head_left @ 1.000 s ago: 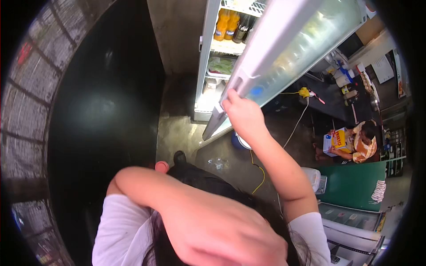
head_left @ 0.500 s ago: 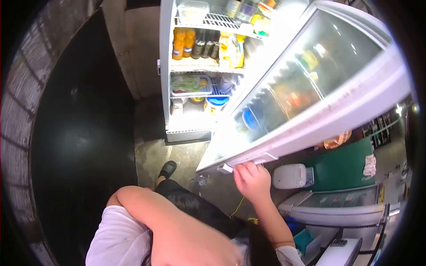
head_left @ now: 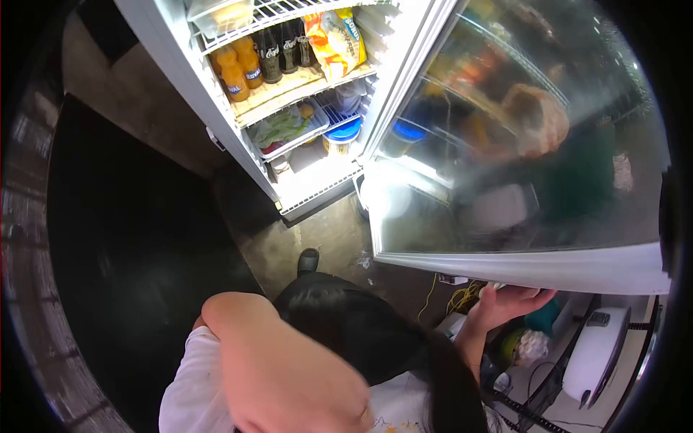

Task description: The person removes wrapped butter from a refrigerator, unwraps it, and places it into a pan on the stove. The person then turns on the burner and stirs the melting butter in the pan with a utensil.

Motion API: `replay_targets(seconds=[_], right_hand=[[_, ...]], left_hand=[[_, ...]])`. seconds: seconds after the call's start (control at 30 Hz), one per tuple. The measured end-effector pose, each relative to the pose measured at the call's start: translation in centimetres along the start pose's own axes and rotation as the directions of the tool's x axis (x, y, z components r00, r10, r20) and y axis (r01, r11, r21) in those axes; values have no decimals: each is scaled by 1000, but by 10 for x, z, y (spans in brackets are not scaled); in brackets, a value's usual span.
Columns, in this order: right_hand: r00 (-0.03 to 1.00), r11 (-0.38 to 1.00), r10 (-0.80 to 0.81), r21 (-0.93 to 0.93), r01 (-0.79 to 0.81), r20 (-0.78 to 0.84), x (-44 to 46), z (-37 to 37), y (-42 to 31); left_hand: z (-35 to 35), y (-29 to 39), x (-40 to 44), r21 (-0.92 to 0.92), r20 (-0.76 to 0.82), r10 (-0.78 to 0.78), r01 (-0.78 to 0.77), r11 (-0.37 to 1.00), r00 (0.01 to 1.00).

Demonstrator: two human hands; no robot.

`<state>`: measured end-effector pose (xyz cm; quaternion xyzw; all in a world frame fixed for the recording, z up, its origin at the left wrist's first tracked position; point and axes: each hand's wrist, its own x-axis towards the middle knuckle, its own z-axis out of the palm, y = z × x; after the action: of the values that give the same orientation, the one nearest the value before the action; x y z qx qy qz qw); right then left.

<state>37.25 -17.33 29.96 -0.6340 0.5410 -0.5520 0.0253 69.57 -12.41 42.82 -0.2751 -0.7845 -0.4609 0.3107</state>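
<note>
The fridge door [head_left: 520, 268] has swung wider, exposing shelves [head_left: 303, 91] beside it; the right hand [head_left: 502, 304] touches its edge, fingers' grip unclear; the left hand's [head_left: 317, 405] fingers are indistinct.

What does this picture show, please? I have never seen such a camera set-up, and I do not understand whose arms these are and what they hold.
No robot works here: you see a person with bare hands. The camera sits on this person's head and looks forward and down, so the arms enter from below.

The right hand touches the edge of an open glass door; the fingers are partly hidden, so its grip is unclear. The left forearm is bent across the body, and I cannot tell whether that hand holds anything.

Inside the lit refrigerator, one shelf carries orange Royal bottles, dark cola bottles and a printed bag. Below are leafy greens and a blue-lidded tub.
</note>
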Motion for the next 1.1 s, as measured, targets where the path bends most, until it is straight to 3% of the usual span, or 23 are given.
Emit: replay_targets(seconds=[0.07, 0.1, 0.17, 0.23, 0.3, 0.37, 0.43, 0.5, 0.67, 0.77, 0.93, 1.1], right_hand=[[984, 984, -130, 102, 143, -123, 13, 28, -23], [982, 987, -84, 120, 106, -172, 14, 36, -25], [961, 986, 7, 164, 40, -277, 15, 52, -28], [949, 992, 20, 122, 19, -314, 15, 56, -28], [929, 988, 100, 149, -49, -356, 6, 60, -24], [907, 970, 184, 220, -105, -379, -2, 63, -26], [909, 984, 157, 137, -111, -387, -2, 68, -36], [891, 989, 136, 115, -95, -433, -10, 73, -32], [862, 989, 126, 127, -72, -490, -19, 85, -36], [871, 996, 82, 75, -52, -485, -23, 90, -44], [865, 998, 30, 67, 5, -501, -27, 94, -40], [883, 998, -18, 51, 47, -468, -22, 91, -36]], left_hand=[[-13, -12, -26, -103, -16, -150, 148, 984, 988], [-18, -22, -42, -152, -15, -225, 221, 964, 974], [-27, -42, -76, -168, -359, -284, 238, 957, 889], [-28, -61, -122, -184, -568, -497, 487, 854, 656], [-23, -81, -158, -287, -754, -580, 640, 713, 308], [-22, -97, -196, -190, -836, -515, 778, 598, 191], [-31, -96, -206, -217, -857, -503, 805, 551, 113], [-43, -95, -214, -201, -867, -492, 849, 489, 78], [-83, -87, -221, 94, -846, -468, 936, 338, 254], [-91, -89, -220, 89, -843, -481, 944, 316, 240], [-76, -99, -211, 164, -776, -554, 944, 285, 302], [-41, -113, -195, 199, -671, -637, 919, 340, 381]])
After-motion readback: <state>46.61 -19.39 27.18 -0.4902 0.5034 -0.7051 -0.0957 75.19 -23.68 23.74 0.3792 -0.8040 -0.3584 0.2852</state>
